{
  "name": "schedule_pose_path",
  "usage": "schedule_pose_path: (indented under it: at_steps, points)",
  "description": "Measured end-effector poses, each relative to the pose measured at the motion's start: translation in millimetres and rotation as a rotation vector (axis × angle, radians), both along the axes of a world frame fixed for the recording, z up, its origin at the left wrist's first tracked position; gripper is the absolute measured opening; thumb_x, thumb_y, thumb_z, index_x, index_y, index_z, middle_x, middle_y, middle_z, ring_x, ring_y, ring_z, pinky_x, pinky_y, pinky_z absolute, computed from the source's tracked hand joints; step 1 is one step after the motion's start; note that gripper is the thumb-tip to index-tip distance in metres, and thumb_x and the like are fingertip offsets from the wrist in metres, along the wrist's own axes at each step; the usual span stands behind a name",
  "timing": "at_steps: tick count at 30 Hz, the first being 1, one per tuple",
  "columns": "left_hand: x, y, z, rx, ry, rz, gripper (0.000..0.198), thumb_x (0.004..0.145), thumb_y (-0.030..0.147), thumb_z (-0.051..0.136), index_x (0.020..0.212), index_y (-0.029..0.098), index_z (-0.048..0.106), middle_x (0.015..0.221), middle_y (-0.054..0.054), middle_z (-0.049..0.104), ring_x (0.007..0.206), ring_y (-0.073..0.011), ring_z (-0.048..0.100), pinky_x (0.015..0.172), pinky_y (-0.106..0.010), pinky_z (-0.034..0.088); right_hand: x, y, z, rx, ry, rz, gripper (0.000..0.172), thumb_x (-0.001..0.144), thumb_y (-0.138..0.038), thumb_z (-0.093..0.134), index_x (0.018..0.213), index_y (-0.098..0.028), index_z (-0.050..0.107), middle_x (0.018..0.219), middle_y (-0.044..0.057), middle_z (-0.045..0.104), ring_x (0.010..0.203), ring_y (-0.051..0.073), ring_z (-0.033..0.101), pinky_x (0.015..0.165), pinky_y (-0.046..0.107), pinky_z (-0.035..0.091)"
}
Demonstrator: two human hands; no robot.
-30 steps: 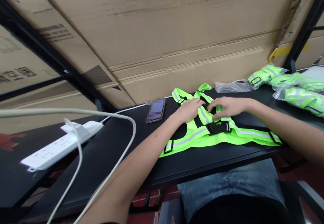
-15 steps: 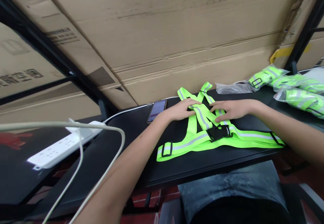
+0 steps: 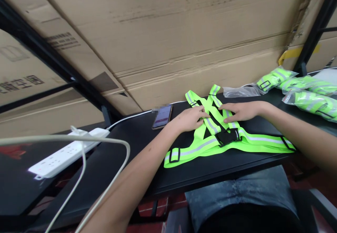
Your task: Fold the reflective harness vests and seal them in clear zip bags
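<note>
A neon-yellow reflective vest harness [image 3: 200, 149], made of elastic straps with silver stripes, lies spread on the black table. Its black buckle [image 3: 226, 137] is at the front middle, and a black slider shows at each side of the waist strap. My left hand [image 3: 193, 117] rests on the left shoulder strap near the crossing, fingers bent over it and apart. On the right strap lies my right hand [image 3: 240, 112], its fingers stretched and spread. Parts of the straps under both hands are hidden.
A phone [image 3: 162, 116] lies left of the harness. Further left are a white power strip [image 3: 65, 154] and a pale cable [image 3: 116, 176] hanging in front. Bagged harnesses [image 3: 313, 103] and a clear plastic bag [image 3: 241, 91] lie at right. Cardboard [image 3: 184, 32] stands behind the table.
My left hand has come slightly nearer to me on the strap. The middle straps have spread apart, with dark table now showing between them. My right hand stays nearly in place.
</note>
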State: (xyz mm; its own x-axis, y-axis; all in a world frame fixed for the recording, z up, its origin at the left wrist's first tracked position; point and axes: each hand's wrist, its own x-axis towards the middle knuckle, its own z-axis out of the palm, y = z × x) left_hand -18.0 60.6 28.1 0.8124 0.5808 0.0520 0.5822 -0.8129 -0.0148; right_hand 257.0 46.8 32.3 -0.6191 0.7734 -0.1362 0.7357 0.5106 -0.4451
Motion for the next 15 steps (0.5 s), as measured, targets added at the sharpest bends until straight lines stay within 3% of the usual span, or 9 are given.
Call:
schedule_pose_path:
  at_steps: [2, 4, 6, 8, 11, 15]
  points:
    - [0.7, -0.7, -6.8, -0.071, 0.027, 0.044, 0.042, 0.098, 0.029, 0.04, 0.135, 0.022, 0.059, 0.135, -0.01, 0.057, 0.128, -0.0251, 0.05, 0.106, -0.038, 0.041, 0.6, 1.3, -2.4, -0.019, -0.009, -0.045, 0.095, 0.081, -0.072, 0.058, 0.157, -0.021, 0.03, 0.161, 0.011, 0.032, 0.146, 0.035, 0.032, 0.119, 0.048, 0.031]
    - [3.1, -0.2, -16.5, -0.16, 0.053, 0.12, 0.052, 0.102, 0.042, 0.032, 0.148, 0.021, 0.043, 0.156, -0.011, 0.039, 0.147, -0.0291, 0.028, 0.116, -0.046, 0.028, -1.3, 1.8, -5.4, -0.053, -0.035, -0.066, 0.102, 0.081, -0.076, 0.054, 0.159, -0.019, 0.021, 0.165, 0.011, 0.02, 0.15, 0.035, 0.021, 0.122, 0.048, 0.025]
    - [6.2, 1.8, -25.7, -0.247, 0.078, 0.173, 0.066, 0.101, 0.057, 0.024, 0.157, 0.021, 0.025, 0.166, -0.009, 0.015, 0.153, -0.0301, 0.009, 0.12, -0.051, 0.019, -6.0, 1.6, -10.4, -0.086, -0.068, -0.077, 0.101, 0.082, -0.076, 0.051, 0.159, -0.018, 0.021, 0.165, 0.011, 0.015, 0.152, 0.034, 0.012, 0.124, 0.049, 0.018]
    - [8.6, 4.9, -30.6, -0.308, 0.088, 0.183, 0.075, 0.099, 0.065, 0.019, 0.16, 0.021, 0.012, 0.167, -0.007, 0.002, 0.154, -0.0287, 0.0, 0.122, -0.052, 0.01, -12.5, 0.7, -17.7, -0.086, -0.096, -0.09, 0.097, 0.083, -0.075, 0.05, 0.158, -0.019, 0.025, 0.165, 0.011, 0.015, 0.152, 0.034, 0.008, 0.124, 0.052, 0.011]
    - [8.0, 8.7, -25.6, -0.352, 0.096, 0.188, 0.078, 0.098, 0.067, 0.019, 0.16, 0.02, 0.012, 0.167, -0.006, 0.0, 0.154, -0.027, -0.001, 0.123, -0.05, 0.004, -21.1, -0.3, -28.0, -0.04, -0.114, -0.096, 0.094, 0.085, -0.074, 0.049, 0.158, -0.022, 0.025, 0.165, 0.009, 0.012, 0.151, 0.035, 0.002, 0.123, 0.056, 0.004]
    - [-3.1, -3.9, 2.1, -0.39, 0.016, 0.264, 0.076, 0.099, 0.063, 0.022, 0.158, 0.015, 0.022, 0.165, -0.009, 0.017, 0.153, -0.0251, 0.013, 0.124, -0.042, 0.014, -18.6, -1.5, -25.4, -0.06, -0.073, -0.062, 0.094, 0.089, -0.076, 0.034, 0.16, -0.019, 0.013, 0.166, 0.006, 0.005, 0.151, 0.034, -0.004, 0.123, 0.056, 0.0]
